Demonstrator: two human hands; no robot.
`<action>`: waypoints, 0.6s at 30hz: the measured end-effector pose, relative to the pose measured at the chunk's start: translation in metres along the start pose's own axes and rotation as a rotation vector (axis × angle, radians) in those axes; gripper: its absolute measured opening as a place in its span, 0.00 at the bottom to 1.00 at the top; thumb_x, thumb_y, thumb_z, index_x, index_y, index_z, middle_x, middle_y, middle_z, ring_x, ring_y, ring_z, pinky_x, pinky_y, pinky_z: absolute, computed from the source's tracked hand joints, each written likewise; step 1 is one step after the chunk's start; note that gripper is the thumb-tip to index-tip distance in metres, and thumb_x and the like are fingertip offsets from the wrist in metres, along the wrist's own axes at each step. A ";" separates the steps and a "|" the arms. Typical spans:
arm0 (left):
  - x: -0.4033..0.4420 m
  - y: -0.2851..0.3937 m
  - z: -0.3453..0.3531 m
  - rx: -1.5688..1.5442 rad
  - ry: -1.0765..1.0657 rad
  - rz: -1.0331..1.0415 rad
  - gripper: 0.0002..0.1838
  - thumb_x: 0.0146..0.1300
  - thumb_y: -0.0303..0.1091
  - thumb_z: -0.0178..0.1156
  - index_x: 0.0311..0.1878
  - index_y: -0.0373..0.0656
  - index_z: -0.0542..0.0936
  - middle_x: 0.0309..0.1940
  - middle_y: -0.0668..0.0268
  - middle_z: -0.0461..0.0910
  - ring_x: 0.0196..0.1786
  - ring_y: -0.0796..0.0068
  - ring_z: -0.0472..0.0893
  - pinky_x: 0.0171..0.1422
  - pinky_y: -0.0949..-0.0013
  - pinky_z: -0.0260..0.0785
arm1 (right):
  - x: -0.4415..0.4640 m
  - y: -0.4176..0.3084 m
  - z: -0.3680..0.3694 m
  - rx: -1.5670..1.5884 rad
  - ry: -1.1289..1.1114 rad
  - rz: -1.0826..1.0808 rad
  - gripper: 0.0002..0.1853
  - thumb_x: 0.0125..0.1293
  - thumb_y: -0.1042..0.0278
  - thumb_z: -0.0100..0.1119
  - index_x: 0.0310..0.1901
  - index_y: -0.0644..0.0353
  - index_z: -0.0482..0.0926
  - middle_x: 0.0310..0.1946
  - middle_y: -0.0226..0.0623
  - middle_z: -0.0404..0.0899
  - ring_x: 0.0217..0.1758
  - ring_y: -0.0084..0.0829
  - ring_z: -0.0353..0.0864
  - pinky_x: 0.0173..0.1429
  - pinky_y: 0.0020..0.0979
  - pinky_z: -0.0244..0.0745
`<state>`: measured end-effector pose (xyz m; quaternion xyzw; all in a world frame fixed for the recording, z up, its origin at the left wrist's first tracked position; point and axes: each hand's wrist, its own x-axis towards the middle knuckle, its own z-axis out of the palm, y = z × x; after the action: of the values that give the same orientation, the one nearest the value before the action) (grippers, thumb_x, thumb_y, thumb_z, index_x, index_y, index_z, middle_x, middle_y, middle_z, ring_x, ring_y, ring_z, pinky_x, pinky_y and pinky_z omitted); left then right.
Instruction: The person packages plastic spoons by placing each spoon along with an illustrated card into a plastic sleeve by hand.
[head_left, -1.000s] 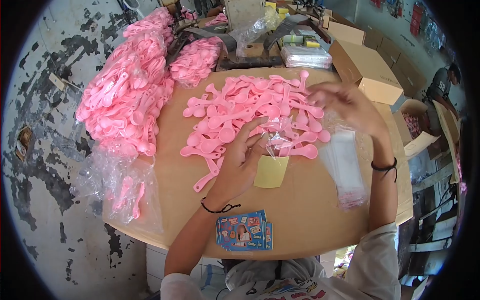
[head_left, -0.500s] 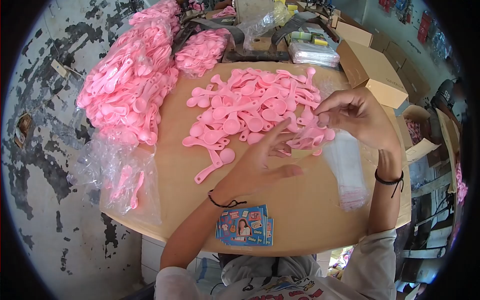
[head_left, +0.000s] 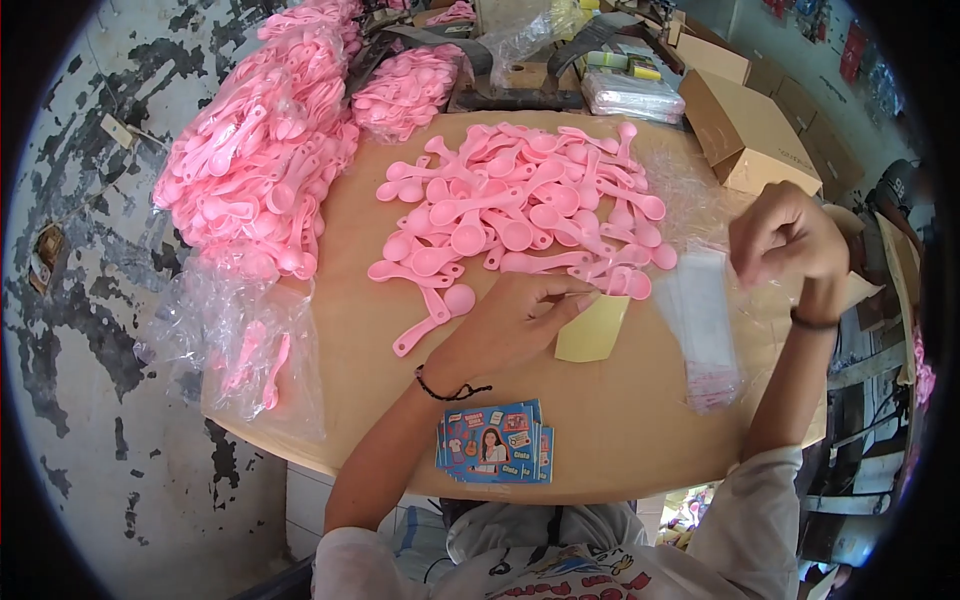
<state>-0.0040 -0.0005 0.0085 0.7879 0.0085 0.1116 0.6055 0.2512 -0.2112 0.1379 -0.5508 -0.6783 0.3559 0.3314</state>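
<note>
My left hand pinches the yellow card near centre, just below the pink spoons; my right hand, curled at right, is farther off, its grip unclear.

Head view: above table, facing forward, down.

On our brown desk we have a pile of pink spoons, overlapping blue cards and, rightward, clear plastic sleeves.
</note>
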 end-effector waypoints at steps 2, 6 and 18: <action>-0.001 0.007 -0.003 -0.039 -0.004 -0.025 0.17 0.71 0.35 0.56 0.54 0.30 0.79 0.43 0.58 0.83 0.44 0.78 0.81 0.52 0.72 0.75 | -0.016 0.058 -0.022 -0.145 0.196 0.215 0.14 0.53 0.78 0.66 0.43 0.67 0.82 0.38 0.38 0.84 0.42 0.28 0.83 0.45 0.28 0.77; 0.003 0.005 -0.008 -0.063 0.072 -0.006 0.19 0.72 0.36 0.55 0.56 0.29 0.78 0.47 0.58 0.83 0.47 0.79 0.80 0.55 0.74 0.73 | -0.051 0.116 -0.034 -0.867 0.651 0.478 0.19 0.59 0.73 0.66 0.53 0.63 0.79 0.49 0.36 0.82 0.52 0.30 0.80 0.57 0.29 0.73; 0.001 0.012 -0.009 -0.212 0.240 0.069 0.21 0.74 0.38 0.52 0.60 0.31 0.75 0.45 0.66 0.82 0.48 0.84 0.77 0.52 0.77 0.70 | 0.094 0.019 0.103 0.001 0.431 0.099 0.16 0.65 0.68 0.65 0.52 0.64 0.79 0.33 0.31 0.83 0.33 0.16 0.78 0.39 0.22 0.75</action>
<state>-0.0060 0.0055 0.0224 0.7005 0.0421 0.2259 0.6756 0.1581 -0.1284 0.0732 -0.6467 -0.5636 0.2463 0.4511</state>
